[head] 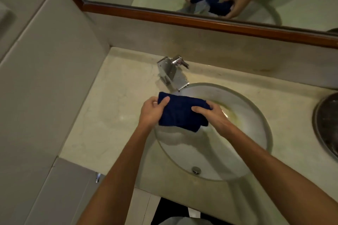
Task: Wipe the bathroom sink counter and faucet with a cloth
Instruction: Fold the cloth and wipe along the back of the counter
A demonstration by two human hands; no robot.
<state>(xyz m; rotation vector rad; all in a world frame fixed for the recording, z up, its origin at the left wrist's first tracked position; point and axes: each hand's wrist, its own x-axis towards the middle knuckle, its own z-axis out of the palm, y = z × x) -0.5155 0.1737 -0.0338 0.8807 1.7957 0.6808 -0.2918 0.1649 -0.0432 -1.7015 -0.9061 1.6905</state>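
While both hands hold the dark blue cloth (181, 113) bunched above the near-left rim of the glass basin (237, 151), the wiping itself looks not yet begun. The left hand (152, 110) grips the cloth's left end with the thumb curled over the top; the right hand (213, 115) clasps the right end, fingers wrapped across it. The chrome faucet (172, 71) stands just beyond the hands, and the pale marble worktop (113, 97) spreads to the left of the left hand.

As I judge it, the cloth is folded thick, so a loose corner hanging under the right hand could drag through the basin and carry water onto the worktop. The faucet's lever projects toward the hands; a careless swipe might knock it and start the water. A metal dish (327, 124) far right of the right hand could be bumped on a wide stroke.

No brand, label or writing is legible anywhere.
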